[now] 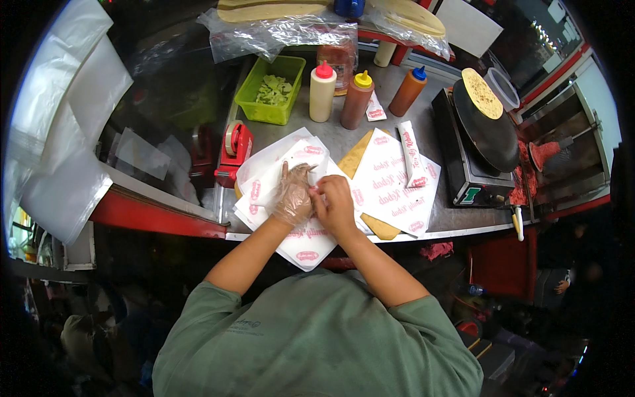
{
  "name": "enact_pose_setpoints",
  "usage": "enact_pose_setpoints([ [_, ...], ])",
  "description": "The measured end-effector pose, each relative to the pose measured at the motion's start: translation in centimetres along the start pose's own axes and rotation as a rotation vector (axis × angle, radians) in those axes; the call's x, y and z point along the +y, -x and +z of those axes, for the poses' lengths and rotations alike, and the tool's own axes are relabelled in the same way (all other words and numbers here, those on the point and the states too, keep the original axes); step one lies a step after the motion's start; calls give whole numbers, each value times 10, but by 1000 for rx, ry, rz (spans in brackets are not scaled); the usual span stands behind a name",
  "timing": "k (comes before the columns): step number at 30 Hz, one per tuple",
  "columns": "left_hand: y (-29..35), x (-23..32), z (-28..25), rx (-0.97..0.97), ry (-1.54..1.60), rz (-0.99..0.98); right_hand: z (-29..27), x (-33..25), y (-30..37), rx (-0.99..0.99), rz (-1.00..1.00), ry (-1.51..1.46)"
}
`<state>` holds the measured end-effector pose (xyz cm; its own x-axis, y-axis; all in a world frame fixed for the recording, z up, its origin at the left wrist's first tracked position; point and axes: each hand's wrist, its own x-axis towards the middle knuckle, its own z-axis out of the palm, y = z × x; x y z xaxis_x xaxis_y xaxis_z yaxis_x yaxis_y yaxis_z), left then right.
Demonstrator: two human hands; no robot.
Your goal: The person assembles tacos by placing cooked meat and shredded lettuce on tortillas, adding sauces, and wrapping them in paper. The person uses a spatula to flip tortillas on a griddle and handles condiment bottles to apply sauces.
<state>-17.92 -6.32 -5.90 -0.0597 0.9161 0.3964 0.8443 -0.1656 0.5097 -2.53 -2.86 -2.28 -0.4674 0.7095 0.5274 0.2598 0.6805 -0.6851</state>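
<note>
My left hand (293,196), in a loose clear plastic glove, is over a stack of white wrapping papers (307,241) with red print. Its fingers reach forward, apart, and nothing shows in them. Close against it, my bare right hand (335,203) has its fingertips pinched together beside the glove. What they pinch is too small to make out. A paper-wrapped roll (413,155) lies to the right on more printed sheets (383,178), partly over a wooden board (378,227).
Behind the papers stand a green bin of chopped lettuce (273,92) and sauce bottles with red (323,92), yellow (358,102) and blue (408,92) caps. A red tape dispenser (235,149) is left. At right, a flatbread (482,94) overlaps a black pan (483,135) on a stove (463,178).
</note>
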Motion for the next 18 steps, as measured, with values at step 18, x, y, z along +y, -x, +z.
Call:
enact_pose_setpoints([
  [18,44,-2,-25,432,-478,-499,-23,-16,5,-370,-251,481],
])
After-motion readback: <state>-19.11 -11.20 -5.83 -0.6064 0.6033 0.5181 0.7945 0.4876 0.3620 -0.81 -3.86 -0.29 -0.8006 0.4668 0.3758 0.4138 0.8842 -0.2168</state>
